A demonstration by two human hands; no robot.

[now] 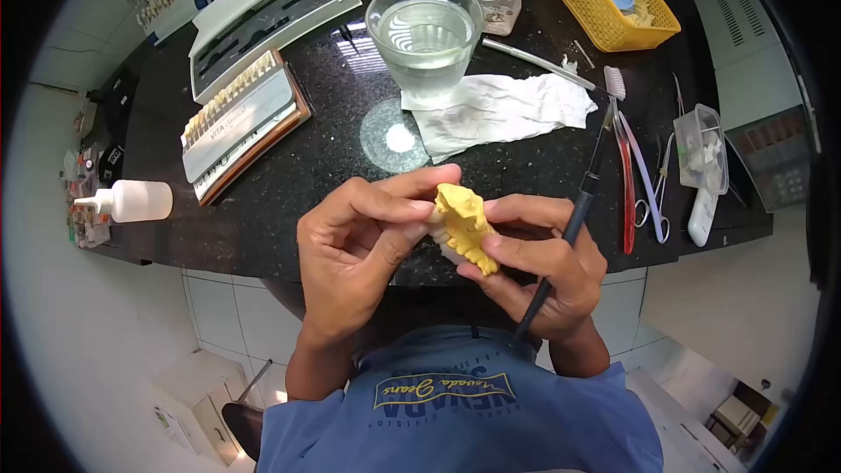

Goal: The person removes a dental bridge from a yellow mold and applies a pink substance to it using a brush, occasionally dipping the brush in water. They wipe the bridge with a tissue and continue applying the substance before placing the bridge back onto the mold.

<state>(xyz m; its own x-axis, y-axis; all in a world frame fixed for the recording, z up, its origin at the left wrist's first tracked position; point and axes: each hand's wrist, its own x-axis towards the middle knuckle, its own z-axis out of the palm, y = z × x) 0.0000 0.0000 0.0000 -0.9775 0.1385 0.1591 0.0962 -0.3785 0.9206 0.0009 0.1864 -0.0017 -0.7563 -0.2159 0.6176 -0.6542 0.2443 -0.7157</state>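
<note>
A yellow dental cast [467,217] with a paler base is held up between my two hands, in front of the table's near edge. The thumb and index finger of my left hand [350,254] pinch together at its left edge; whether a small piece sits between those fingertips is hard to see. My right hand [552,267] grips the cast from the other side with its fingertips. That same hand also carries a slim brush with a black handle [575,219], which slants up between the fingers with its tip pointing away.
On the dark speckled table [333,140] stand a glass bowl of water [429,39], crumpled white tissue [508,114], a tooth shade guide [241,123], a white case [272,17], a powder jar [498,0], a yellow basket [613,0], a squeeze bottle [140,201], a toothbrush [644,166] and scissors [663,184].
</note>
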